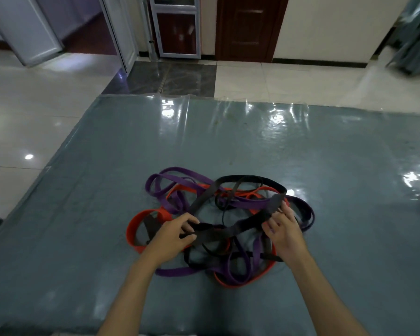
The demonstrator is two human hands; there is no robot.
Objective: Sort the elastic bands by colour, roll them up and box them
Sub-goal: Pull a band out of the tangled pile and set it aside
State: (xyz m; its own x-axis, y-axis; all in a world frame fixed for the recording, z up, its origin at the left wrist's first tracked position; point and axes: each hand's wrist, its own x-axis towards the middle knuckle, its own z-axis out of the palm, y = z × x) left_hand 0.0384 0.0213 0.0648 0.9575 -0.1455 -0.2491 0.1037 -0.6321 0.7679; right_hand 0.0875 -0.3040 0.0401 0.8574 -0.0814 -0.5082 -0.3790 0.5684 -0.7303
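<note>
My left hand [172, 235] pinches a black band [230, 227] in a closed grip; my right hand [285, 230] seemingly clasps it too, above tangled purple bands [247, 203] and red bands [141, 218].

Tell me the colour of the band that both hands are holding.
Black: the band runs between the left hand and the right hand, seen in the head view.
</note>
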